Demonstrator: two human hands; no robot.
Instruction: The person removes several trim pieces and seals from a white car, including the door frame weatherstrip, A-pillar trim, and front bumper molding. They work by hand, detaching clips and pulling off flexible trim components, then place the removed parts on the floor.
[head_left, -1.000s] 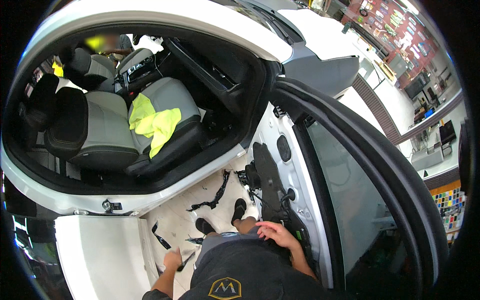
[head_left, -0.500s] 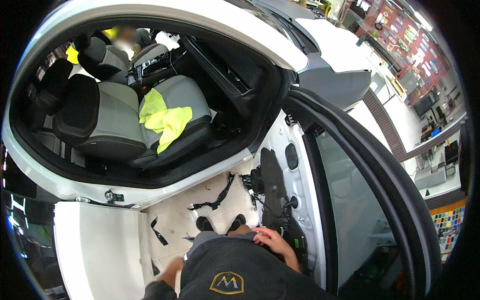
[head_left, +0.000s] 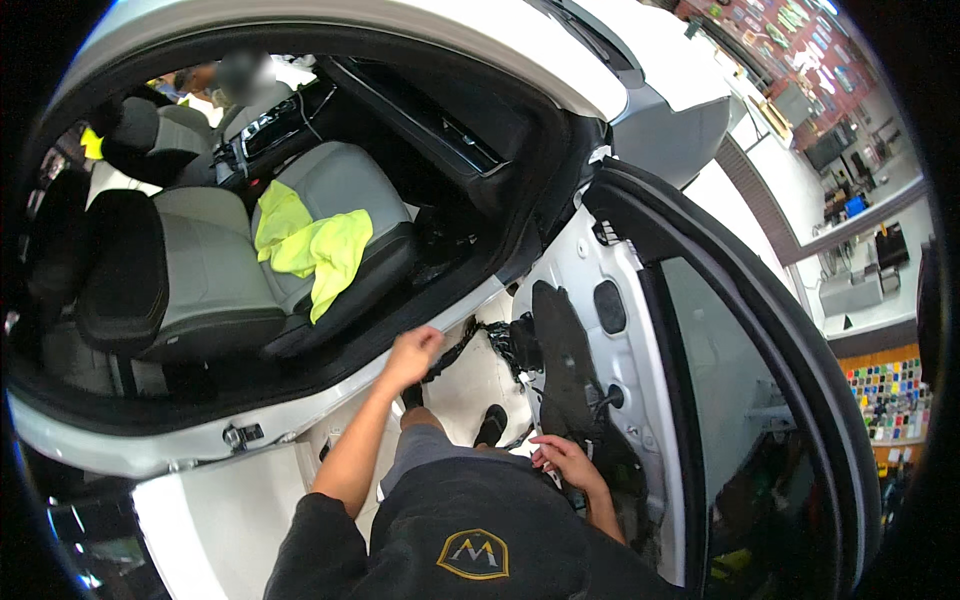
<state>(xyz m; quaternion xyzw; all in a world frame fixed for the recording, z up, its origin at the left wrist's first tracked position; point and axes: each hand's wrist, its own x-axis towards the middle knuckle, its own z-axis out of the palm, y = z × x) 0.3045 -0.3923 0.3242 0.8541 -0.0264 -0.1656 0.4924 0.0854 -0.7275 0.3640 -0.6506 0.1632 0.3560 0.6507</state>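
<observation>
1 dark shirt (head_left: 420, 505), 1 gold-and-white shield emblem (head_left: 473, 554) | 1 right hand (head_left: 565, 462), loosely open, beside 1 opened white door (head_left: 645, 385), person's right | 1 left hand (head_left: 413, 358), fingers curled, grip unclear, raised since earlier to near the sill (head_left: 340, 408) | 1 yellow cloth (head_left: 335, 250) on near seat (head_left: 205, 255)

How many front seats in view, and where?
2. Near seat, up and left of the left hand, with a yellow cloth on it; far seat across the console, partly hidden.
</observation>
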